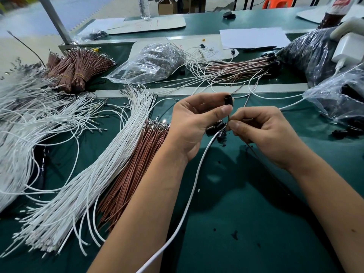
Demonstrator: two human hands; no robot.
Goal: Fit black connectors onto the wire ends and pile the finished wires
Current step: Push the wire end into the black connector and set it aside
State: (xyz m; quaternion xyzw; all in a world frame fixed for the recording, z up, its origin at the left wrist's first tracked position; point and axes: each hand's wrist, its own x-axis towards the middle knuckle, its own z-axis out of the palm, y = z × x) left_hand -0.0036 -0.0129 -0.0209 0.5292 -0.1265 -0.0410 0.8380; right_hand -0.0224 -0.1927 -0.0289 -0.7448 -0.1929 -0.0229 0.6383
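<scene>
Mid-fit: left hand [194,123] pinches a black connector [229,99] above the tabletop [226,194]; right hand [262,133] fingers pinch a brown wire [256,152] just below the connector. Wire looks light and limp, connector small and rigid, so grip close to the wire end.

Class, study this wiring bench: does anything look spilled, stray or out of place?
Yes. Small black crumbs lie scattered on the green mat near the arms, like spilled debris. Loose black connectors also sit outside their plastic bag.

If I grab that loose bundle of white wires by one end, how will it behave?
The white wires would probably droop and fan apart: they lie loose, with no tie in view, and strays already curl out of the pile. Likely light, since each is thin. Their bent ends may snag on the brown wires alongside.
</scene>
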